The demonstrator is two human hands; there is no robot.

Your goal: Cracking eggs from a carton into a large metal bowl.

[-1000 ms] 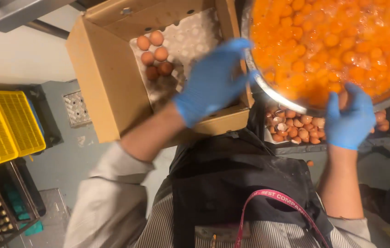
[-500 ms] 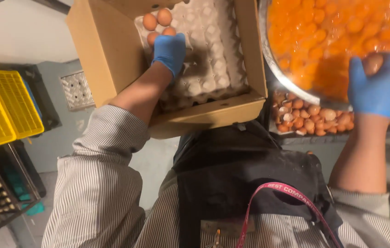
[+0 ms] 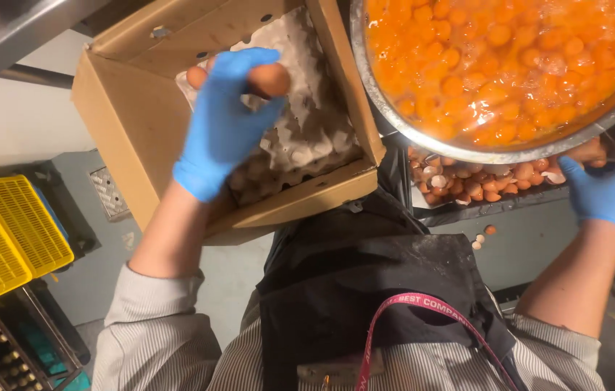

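Blue-gloved left hand (image 3: 224, 123) grips 1 brown egg (image 3: 270, 78) above a grey pulp tray (image 3: 307, 134) in a cardboard box (image 3: 130, 123); 1 more egg (image 3: 196, 76) shows behind it. The right hand (image 3: 611, 190) curls around something brown beside the steel bowl (image 3: 394, 119), brimful of yolks. Broken shells (image 3: 481, 181) lie below. The tray looks nearly emptied.
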